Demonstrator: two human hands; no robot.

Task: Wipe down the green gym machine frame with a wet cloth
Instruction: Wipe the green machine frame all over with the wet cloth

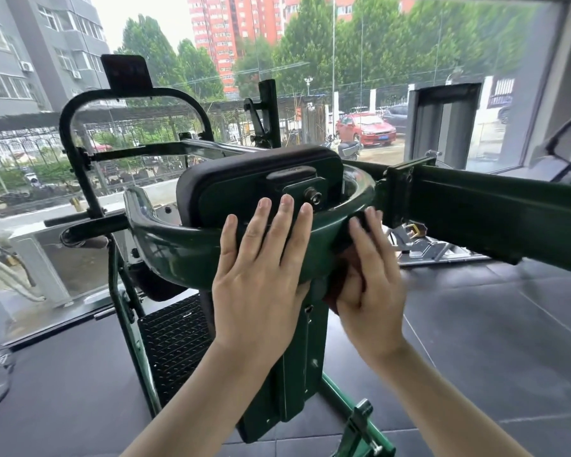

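The green gym machine frame curves across the middle of the view, with a black pad mounted above it. My left hand lies flat on the curved green bar, fingers straight and reaching up onto the pad's green back plate. My right hand presses a dark reddish-brown cloth against the bar's right part. Most of the cloth is hidden between my palm and the frame; only a bit shows by my thumb.
A thick green beam runs off to the right. A black curved handle rises at the left, in front of a large window. Below sit a ribbed black footplate and green base rails on the dark floor.
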